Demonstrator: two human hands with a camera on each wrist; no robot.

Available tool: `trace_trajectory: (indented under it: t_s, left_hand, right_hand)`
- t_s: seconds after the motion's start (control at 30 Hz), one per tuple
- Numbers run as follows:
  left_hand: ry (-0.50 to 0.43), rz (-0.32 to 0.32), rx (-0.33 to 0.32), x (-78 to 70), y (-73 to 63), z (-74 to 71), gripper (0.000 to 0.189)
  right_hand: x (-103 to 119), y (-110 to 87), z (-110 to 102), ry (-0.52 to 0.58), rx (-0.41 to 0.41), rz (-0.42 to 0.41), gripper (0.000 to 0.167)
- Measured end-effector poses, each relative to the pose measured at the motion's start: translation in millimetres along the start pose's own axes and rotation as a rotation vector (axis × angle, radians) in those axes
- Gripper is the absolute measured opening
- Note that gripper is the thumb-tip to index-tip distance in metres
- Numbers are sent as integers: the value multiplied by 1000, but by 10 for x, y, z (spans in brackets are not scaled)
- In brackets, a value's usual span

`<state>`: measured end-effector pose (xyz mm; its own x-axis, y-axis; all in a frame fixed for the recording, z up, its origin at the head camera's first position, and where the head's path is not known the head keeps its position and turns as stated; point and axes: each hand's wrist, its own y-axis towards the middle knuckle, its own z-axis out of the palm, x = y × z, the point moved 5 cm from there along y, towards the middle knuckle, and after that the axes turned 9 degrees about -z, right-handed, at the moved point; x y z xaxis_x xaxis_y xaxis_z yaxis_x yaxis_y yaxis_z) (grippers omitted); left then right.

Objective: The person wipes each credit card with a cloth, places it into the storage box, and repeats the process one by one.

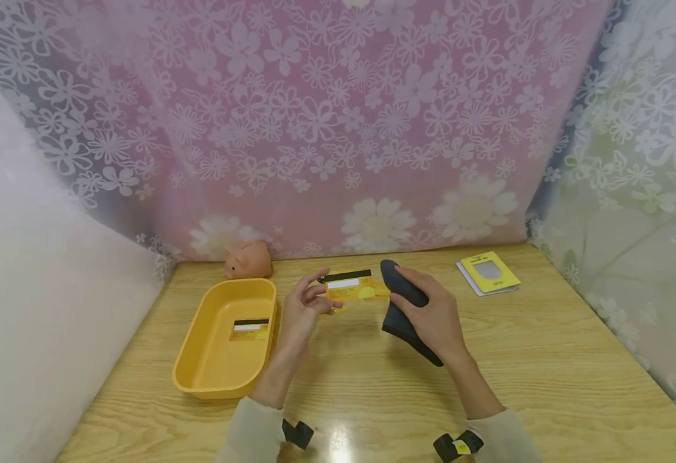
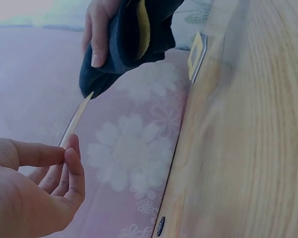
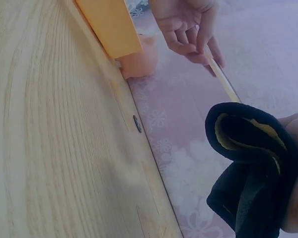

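Note:
My left hand (image 1: 303, 302) pinches the left end of a yellow card (image 1: 349, 286) with a black stripe and a white strip, held up over the table. In the left wrist view the card (image 2: 75, 119) shows edge-on between thumb and fingers. My right hand (image 1: 433, 308) grips a folded dark blue cloth (image 1: 403, 305). Its fold overlaps the card's right end, which is hidden there. Seen from the right wrist, the bunched cloth (image 3: 248, 144) has a yellow inner side, and the left hand (image 3: 188, 29) is beyond it.
An orange-yellow tray (image 1: 184, 360) stands left of my left hand, with a similar striped card (image 1: 249, 329) in it. Behind it sits a pink piggy bank (image 1: 248, 259). A yellow folder-like item (image 1: 502, 280) lies at the back right. A floral curtain (image 1: 338, 161) hangs behind the table.

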<state>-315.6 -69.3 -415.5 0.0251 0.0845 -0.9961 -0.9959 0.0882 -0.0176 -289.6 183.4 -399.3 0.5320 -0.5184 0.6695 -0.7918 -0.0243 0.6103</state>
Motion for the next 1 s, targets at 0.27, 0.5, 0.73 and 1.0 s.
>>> trace_trajectory:
  t_s: [0.27,0.5,0.73,1.0]
  left_hand:
    - [-47,25,-73,-216,8,-390,56]
    - [-28,26,-120,-391,-23,-896,55]
    - [10,-8,-186,-448,-45,-1279,58]
    - [250,-57,-179,-414,-105,-1578,61]
  right_hand:
    - [28,13,-37,-5,-20,-25,55]
    - [29,28,-58,4,-19,-22,53]
    - [31,26,-61,-1,-22,-23,54]
    - [67,17,-54,4,-24,-37,55]
